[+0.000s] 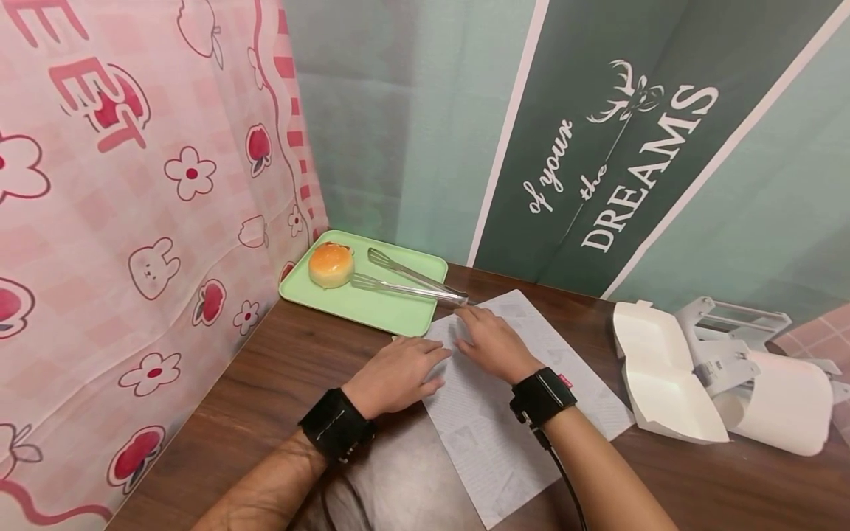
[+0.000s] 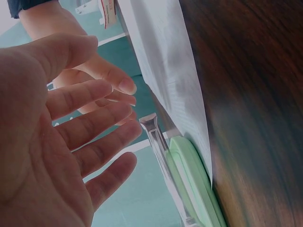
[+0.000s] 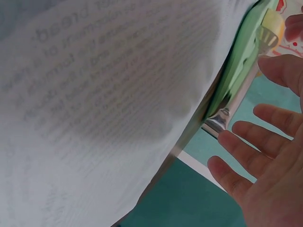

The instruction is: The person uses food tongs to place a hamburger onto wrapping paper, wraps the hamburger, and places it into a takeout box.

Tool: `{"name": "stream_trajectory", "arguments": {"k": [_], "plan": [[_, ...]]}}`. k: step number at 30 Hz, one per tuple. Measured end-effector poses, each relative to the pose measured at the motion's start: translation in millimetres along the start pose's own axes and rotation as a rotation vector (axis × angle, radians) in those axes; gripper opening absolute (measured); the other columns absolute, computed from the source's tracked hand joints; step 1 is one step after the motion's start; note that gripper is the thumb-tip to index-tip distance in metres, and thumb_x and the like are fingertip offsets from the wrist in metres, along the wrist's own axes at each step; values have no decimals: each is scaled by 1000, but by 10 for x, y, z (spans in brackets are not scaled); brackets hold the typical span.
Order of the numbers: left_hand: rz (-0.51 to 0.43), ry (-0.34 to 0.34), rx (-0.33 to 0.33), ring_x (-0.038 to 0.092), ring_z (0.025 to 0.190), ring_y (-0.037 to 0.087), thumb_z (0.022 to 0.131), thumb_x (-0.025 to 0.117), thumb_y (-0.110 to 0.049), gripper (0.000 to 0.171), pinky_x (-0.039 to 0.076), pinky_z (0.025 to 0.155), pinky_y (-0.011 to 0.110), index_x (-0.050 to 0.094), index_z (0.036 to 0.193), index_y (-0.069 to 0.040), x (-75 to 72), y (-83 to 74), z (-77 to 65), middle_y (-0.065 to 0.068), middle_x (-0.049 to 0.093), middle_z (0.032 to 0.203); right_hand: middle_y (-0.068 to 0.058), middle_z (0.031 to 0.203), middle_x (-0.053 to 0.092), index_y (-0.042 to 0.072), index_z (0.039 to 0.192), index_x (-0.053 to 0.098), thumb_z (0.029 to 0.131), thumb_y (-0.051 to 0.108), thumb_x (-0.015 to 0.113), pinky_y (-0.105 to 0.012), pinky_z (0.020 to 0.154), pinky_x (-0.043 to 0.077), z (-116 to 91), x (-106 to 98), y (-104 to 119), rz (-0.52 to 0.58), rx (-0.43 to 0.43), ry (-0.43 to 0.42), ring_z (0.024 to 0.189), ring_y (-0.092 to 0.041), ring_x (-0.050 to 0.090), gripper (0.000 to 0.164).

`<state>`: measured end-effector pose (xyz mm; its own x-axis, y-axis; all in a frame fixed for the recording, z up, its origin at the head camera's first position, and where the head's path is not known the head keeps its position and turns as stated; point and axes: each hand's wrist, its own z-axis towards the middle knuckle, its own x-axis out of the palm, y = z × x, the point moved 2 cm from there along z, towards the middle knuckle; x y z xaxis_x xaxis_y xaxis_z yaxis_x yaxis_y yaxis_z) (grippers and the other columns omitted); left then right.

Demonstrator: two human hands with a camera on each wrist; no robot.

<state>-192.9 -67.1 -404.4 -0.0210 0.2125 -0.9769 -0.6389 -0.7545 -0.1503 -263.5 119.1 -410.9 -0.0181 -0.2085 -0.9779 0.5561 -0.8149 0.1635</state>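
A green tray (image 1: 358, 306) by the bench's (image 1: 246, 398) far left corner carries a bun (image 1: 330, 265) and tongs (image 1: 412, 290); an unfolded white box (image 1: 654, 361) lies toward the right. The paper (image 1: 491, 435) — pale, finely printed — lies flat just beside the tray. Left hand (image 1: 395, 376) and right hand (image 1: 494, 343) are empty, fingers loosely extended — right fingertips near the tongs. Dark wood; green curtain (image 1: 412, 110) behind.

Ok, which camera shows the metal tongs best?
The head view has the tongs almost whole, both slotted ends over the green tray. The left wrist view shows the joined end, then crops them; the right wrist view shows them foreshortened.
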Motion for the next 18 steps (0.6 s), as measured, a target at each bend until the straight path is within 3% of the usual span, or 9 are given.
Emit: {"name": "stream_trajectory", "arguments": {"k": [9, 18], "plan": [[-8, 24, -9, 57, 134, 24, 101, 60, -37, 46, 47, 110, 51, 60, 141, -15, 37, 14, 9, 4, 61, 143, -22, 146, 55, -1, 143, 52, 96, 22, 71, -55, 108, 46, 165, 81, -68, 10, 7, 20, 138, -38, 50, 56], [16, 34, -24, 56, 134, 23, 102, 59, -39, 47, 46, 111, 47, 60, 141, -14, 19, 57, 12, 5, 60, 144, -22, 145, 56, -1, 138, 57, 95, 17, 71, -52, 109, 46, 332, 76, -117, -15, 6, -71, 137, -35, 51, 49]]}}
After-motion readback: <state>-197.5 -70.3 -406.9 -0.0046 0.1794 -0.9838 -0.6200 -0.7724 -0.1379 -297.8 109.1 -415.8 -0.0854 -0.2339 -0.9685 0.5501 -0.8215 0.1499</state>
